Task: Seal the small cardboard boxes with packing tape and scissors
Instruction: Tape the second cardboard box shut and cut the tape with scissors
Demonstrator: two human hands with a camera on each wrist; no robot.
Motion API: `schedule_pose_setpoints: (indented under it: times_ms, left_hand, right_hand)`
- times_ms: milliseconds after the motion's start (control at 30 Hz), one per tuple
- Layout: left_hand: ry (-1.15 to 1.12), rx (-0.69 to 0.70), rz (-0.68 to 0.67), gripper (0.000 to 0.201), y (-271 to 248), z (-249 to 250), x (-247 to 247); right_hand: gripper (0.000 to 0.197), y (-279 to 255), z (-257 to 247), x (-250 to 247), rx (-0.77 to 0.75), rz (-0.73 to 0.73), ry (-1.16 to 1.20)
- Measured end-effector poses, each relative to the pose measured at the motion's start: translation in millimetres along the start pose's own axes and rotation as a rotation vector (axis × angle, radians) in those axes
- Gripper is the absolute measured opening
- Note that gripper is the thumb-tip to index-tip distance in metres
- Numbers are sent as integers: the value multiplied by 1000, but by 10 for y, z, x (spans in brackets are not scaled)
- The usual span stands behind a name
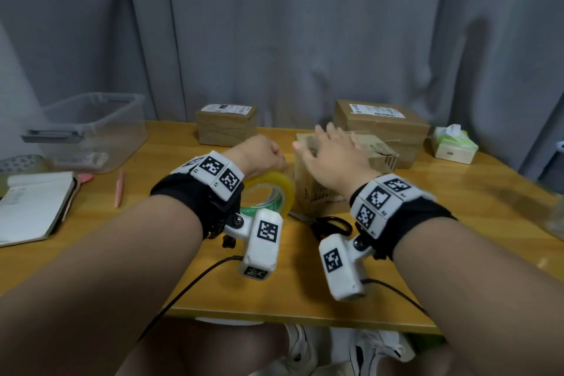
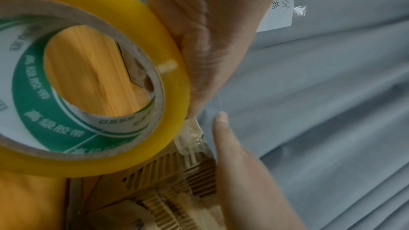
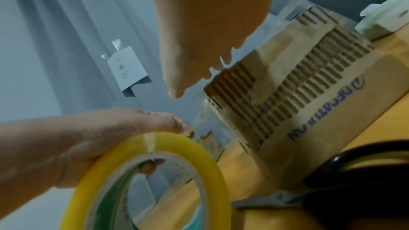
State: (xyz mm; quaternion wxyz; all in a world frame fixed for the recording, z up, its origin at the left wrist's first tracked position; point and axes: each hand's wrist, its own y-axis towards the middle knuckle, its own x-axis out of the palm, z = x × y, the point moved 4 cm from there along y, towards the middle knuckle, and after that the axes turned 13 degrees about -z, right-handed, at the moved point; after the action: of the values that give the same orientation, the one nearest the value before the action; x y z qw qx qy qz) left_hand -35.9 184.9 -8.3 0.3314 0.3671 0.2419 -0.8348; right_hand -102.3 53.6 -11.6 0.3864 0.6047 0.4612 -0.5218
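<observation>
Fingers (image 3: 152, 165) of left hand (image 1: 259, 152) grip tape roll (image 1: 274, 189) printed 高级胶带; right hand (image 1: 332, 156) spread flat over box (image 1: 320, 195)

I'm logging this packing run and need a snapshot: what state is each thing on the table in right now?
Tape roll: on edge, gripped by the left hand.
Near cardboard box: on the table, right hand spread over its top.
Scissors: lying on the table, untouched.
Two rear boxes: closed, labelled.
Plastic bin: no lid on.
Notebook: lying open.
Pen: lying flat.
</observation>
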Motion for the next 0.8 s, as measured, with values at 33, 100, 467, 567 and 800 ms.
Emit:
schedule_pose_setpoints:
  times_ms: [33, 100, 467, 567, 800]
  left_hand:
    - [-2, 2, 3, 14, 1, -8, -6]
    - [-15, 2, 19, 12, -11, -29, -29]
    - [-123, 0, 79, 8, -235, -286, -188]
    - [-171, 28, 104, 7, -195, -234, -181]
    - [-282, 114, 200, 7, -203, -203, -215]
  right_hand:
    - [69, 52, 0, 71, 20, -24, -19]
    - [61, 90, -13, 149, 38, 6, -68]
    - [55, 94, -51, 198, 66, 117, -135]
    - [61, 121, -47, 172, 75, 123, -146]
    - [53, 119, -24, 177, -55, 159, -39]
